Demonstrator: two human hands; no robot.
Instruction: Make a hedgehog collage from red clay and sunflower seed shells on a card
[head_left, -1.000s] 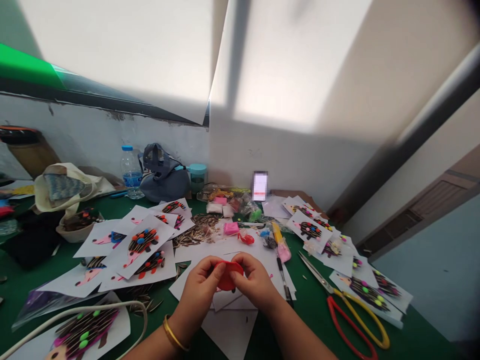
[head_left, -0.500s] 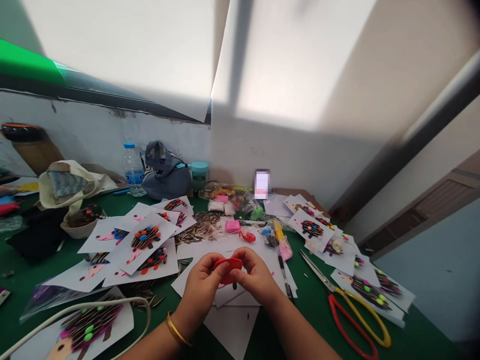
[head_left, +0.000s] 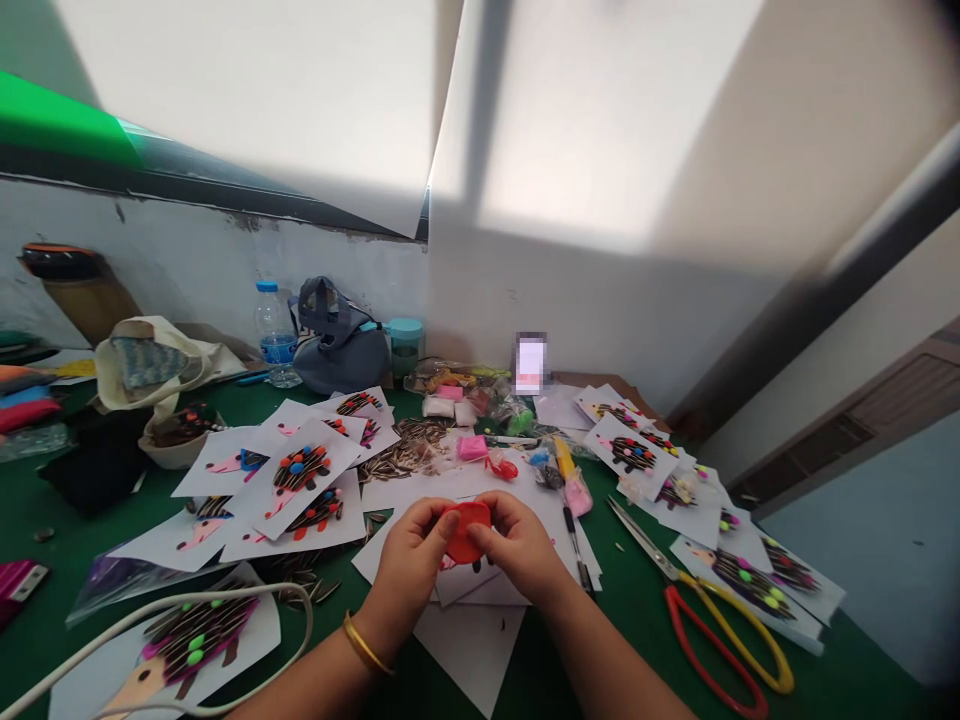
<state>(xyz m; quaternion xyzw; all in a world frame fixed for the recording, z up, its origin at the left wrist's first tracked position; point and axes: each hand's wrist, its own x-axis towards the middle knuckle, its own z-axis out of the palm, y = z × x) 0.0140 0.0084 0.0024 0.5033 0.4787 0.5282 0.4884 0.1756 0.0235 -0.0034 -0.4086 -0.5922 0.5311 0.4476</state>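
Note:
A flat, rounded piece of red modelling clay [head_left: 468, 535] is pinched between both hands at the middle of the table. My left hand [head_left: 415, 553] grips its left side, thumb on the near face. On the right side, my right hand [head_left: 520, 543] has its thumb pressed on the clay and the fingers behind. Below the hands lie white paper sheets [head_left: 480, 640], partly hidden by them. A black pen [head_left: 577, 545] rests just right of my right hand. Beyond are a wrapped red lump [head_left: 501, 466] and a pink clay block [head_left: 472, 447].
Hedgehog pictures [head_left: 300, 470] with seed spines overlap at the left; more hedgehog pictures [head_left: 634, 452] lie right. Scissors [head_left: 679, 577] lie open near my right forearm. Sunflower seeds [head_left: 409, 448] are heaped behind. A white cable [head_left: 300, 600] loops at front left. A bottle [head_left: 276, 335] and bag [head_left: 341, 345] stand behind.
The red clay has turned so its broad face shows more and it looks rounder. Both hands still hold it. The whole view has shifted slightly.

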